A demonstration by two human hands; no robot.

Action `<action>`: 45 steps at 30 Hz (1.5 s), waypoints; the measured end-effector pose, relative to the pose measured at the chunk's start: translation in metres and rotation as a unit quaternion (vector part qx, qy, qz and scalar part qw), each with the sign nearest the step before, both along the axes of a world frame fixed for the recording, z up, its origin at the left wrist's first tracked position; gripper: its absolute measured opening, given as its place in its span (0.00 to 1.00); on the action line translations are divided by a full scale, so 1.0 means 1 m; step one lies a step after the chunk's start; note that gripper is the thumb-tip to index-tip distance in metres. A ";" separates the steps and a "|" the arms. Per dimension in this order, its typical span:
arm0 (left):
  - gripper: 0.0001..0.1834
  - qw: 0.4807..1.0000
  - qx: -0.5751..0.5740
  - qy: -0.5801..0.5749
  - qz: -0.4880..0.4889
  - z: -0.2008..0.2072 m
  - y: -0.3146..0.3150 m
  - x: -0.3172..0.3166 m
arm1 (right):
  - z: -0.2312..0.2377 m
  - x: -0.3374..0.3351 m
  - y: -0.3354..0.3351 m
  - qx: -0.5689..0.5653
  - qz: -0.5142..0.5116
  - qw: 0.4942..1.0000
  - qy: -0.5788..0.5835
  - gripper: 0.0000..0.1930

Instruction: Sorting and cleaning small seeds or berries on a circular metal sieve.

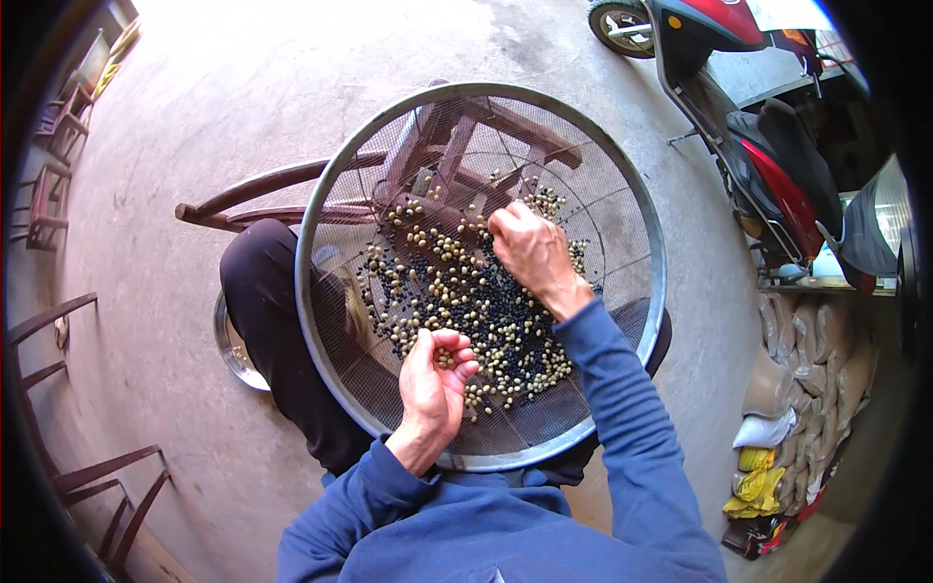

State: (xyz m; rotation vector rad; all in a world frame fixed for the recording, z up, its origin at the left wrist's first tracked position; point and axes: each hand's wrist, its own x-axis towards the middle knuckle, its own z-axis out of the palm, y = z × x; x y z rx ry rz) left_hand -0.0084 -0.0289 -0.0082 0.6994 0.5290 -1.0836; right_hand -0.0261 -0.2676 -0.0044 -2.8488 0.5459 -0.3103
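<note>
A large round sieve [307,291] with a grey rim and wire mesh rests across my lap. Pale beans [449,251] and small black beans [507,325] lie mixed over its middle. My left hand [428,391] is palm up at the near side of the pile, its fingers curled around a few pale beans. Farther off to the right, my right hand [536,257] reaches down into the beans, back of the hand up. Its fingers are bent together, and whatever is between the fingertips is hidden.
A dark wooden chair [255,188] supports or stands beneath the sieve's far side. On the floor left of my knee sits a metal bowl [229,348]. More wooden chairs [47,209] line the left. A red and black scooter [792,194] and stacked sacks [812,355] stand at right.
</note>
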 end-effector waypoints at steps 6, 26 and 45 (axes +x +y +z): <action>0.21 1.000 0.015 0.014 0.022 -0.003 -0.002 0.001 | 0.051 -0.027 0.086 0.293 0.121 0.947 -0.053 0.03; 0.21 1.000 0.008 0.009 0.004 -0.001 0.001 0.001 | -0.007 0.051 -0.014 0.082 -0.072 0.991 0.076 0.07; 0.30 0.999 -0.024 0.003 0.044 -0.010 -0.002 0.001 | 0.052 -0.035 0.107 0.292 0.132 0.946 -0.039 0.05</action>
